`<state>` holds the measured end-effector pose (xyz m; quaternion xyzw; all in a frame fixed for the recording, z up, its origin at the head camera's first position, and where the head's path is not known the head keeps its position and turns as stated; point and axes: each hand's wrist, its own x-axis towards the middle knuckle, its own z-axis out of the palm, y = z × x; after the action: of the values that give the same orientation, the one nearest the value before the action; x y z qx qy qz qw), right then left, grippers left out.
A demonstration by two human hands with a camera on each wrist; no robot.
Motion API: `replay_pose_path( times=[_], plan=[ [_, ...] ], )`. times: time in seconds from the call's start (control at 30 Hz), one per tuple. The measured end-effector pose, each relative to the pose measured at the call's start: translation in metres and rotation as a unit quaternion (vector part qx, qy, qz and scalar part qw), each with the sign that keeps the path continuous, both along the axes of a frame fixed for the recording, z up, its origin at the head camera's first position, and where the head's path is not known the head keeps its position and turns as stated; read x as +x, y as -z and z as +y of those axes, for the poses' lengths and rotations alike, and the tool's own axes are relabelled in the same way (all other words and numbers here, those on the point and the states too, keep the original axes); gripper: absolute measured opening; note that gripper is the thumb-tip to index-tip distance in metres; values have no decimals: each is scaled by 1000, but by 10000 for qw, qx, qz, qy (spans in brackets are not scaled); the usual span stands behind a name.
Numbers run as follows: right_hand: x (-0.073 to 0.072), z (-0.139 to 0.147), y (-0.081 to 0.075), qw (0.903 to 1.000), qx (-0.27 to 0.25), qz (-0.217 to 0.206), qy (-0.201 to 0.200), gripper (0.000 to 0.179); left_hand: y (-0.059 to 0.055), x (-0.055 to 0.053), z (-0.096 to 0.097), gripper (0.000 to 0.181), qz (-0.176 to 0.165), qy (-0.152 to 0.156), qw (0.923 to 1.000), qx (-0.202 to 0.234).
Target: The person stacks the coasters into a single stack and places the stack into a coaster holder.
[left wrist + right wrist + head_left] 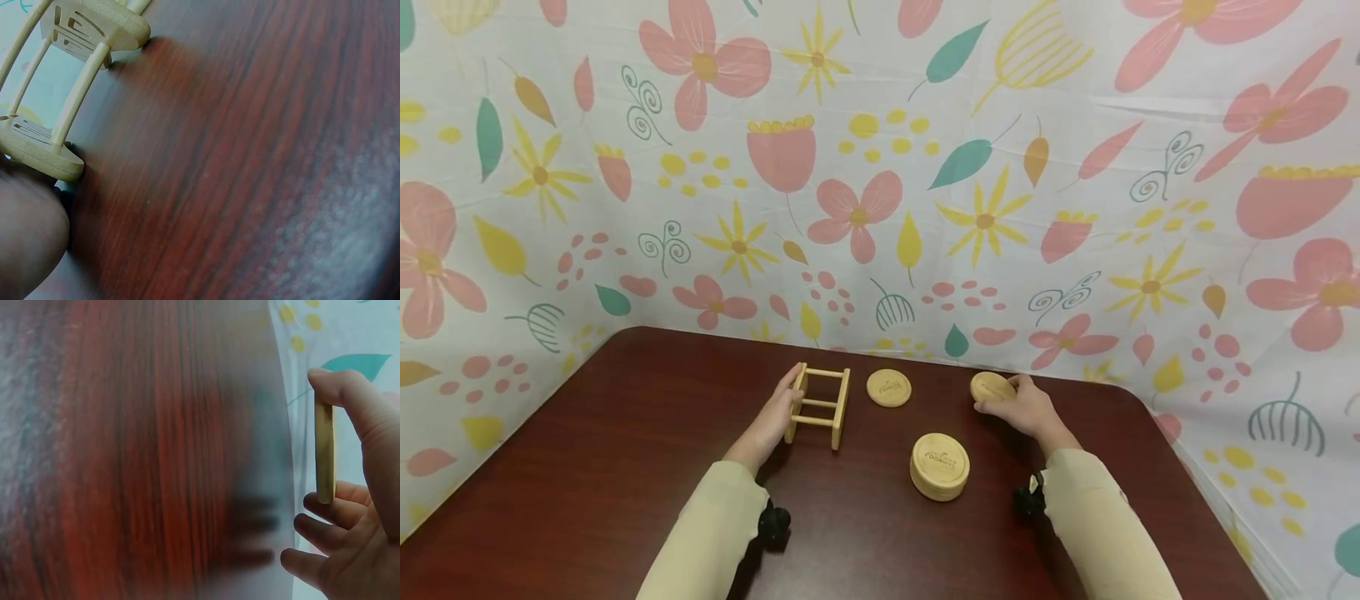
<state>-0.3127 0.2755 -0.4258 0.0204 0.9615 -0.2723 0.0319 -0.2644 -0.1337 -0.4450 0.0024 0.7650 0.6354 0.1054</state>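
My left hand grips the left side panel of a small wooden coaster rack, which stands on the table. In the left wrist view the rack shows rods joining two slotted side panels. Toward the back right, my right hand holds a round wooden coaster by its rim. The right wrist view has this coaster edge-on between thumb and fingers, raised off the tabletop. Another coaster lies flat just right of the rack. A short stack of coasters sits nearer, between my two forearms.
The dark reddish wood table has its back edge close against a flower-printed cloth. Black wrist cameras sit at both cuffs, the left one low over the tabletop.
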Motion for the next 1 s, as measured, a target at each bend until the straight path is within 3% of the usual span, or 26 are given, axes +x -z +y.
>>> replay_pose_path(
  times=[1.0],
  plan=[
    [26, 4, -12, 9986, 301, 411, -171, 99, 0, 3, 0, 57, 13, 64, 10000, 53]
  ],
)
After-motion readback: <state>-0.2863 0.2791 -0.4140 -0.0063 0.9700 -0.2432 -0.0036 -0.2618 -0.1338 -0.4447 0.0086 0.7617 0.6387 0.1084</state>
